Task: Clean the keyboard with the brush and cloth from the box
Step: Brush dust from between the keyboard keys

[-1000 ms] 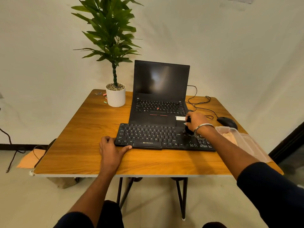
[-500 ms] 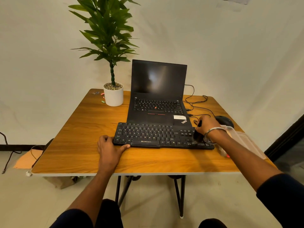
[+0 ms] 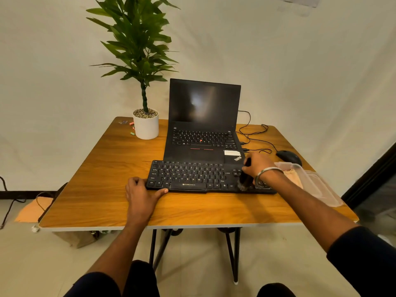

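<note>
— Keyboard point(image 3: 192, 175): where does it sit?
— On the table point(image 3: 102, 185), just in front of the open laptop point(image 3: 203, 125). The left hand point(image 3: 141, 195) lies open at its 9 o'clock corner, thumb against the front edge.
— And the right hand point(image 3: 257, 165)?
— Clenched around the black brush point(image 3: 245, 177), bristles down on the keys at the 3 o'clock end. The clear box point(image 3: 310, 181) with a cloth point(image 3: 293, 175) lies just beyond
</note>
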